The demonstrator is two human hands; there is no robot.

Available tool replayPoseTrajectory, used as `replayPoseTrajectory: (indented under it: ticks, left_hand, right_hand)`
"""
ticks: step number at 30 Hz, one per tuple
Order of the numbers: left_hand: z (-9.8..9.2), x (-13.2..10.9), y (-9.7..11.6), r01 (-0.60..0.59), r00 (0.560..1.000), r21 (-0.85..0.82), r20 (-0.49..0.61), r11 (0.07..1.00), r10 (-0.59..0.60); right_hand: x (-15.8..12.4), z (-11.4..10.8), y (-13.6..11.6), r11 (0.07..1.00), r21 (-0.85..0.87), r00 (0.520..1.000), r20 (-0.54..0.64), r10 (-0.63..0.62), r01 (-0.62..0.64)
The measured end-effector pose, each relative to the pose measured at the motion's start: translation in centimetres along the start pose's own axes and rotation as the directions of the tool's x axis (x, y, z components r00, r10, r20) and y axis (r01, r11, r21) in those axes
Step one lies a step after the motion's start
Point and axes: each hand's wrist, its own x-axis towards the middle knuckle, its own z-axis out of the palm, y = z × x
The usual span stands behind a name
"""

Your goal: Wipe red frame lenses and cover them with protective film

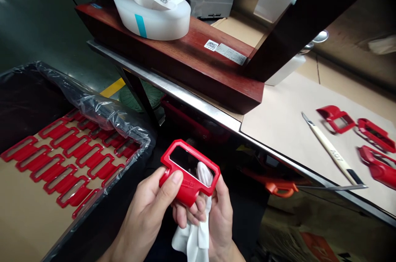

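Observation:
My left hand [154, 202] grips a red plastic frame part [188, 190] with a rectangular opening, its thumb pressed on the solid lower piece. On the other side, my right hand [221, 208] has its fingers closed around a white cloth [194, 237]. A cloth-covered fingertip shows through the opening, against the frame's inner edge. The right hand also steadies the frame from beneath. Some fingers of both hands are hidden behind the part and the cloth.
At left, a box lined with black plastic [93, 101] holds rows of similar red parts [63, 163]. A tape roll [151, 12] rests on a dark red wooden beam [173, 60]. On the right-hand bench lie a craft knife [332, 148], loose red parts [337, 119] and an orange-handled tool [280, 187] at the edge.

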Motion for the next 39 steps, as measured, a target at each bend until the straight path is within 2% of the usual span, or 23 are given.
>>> replayPoseTrajectory:
  ticks: [5,13,24,34,39]
  left_hand:
    - [-0.2,0.1,-0.5,-0.018,1.0,0.001,0.002,1.0,0.018]
    - [-0.1,0.0,-0.3,0.006,1.0,-0.014,0.021,1.0,-0.005]
    - [0.0,-0.2,-0.1,0.003,1.0,0.006,0.014,1.0,-0.003]
    - [0.5,-0.4,0.1,0.011,0.999,-0.016,-0.044,1.0,-0.011]
    - [0.4,-0.3,0.1,0.003,1.0,-0.021,-0.029,1.0,-0.004]
  right_hand:
    - [0.0,-0.2,-0.3,0.999,-0.03,0.999,-0.033,-0.025,0.024]
    - [-0.3,0.3,-0.6,0.996,-0.094,0.993,-0.115,-0.008,-0.003]
    - [0.1,0.6,-0.4,0.995,-0.101,0.993,-0.114,-0.019,0.007]
    - [0.6,0.1,0.0,0.968,-0.187,0.986,-0.043,0.16,-0.165]
    - [0.4,-0.6,-0.2,0.984,-0.148,0.989,-0.123,0.085,-0.103]
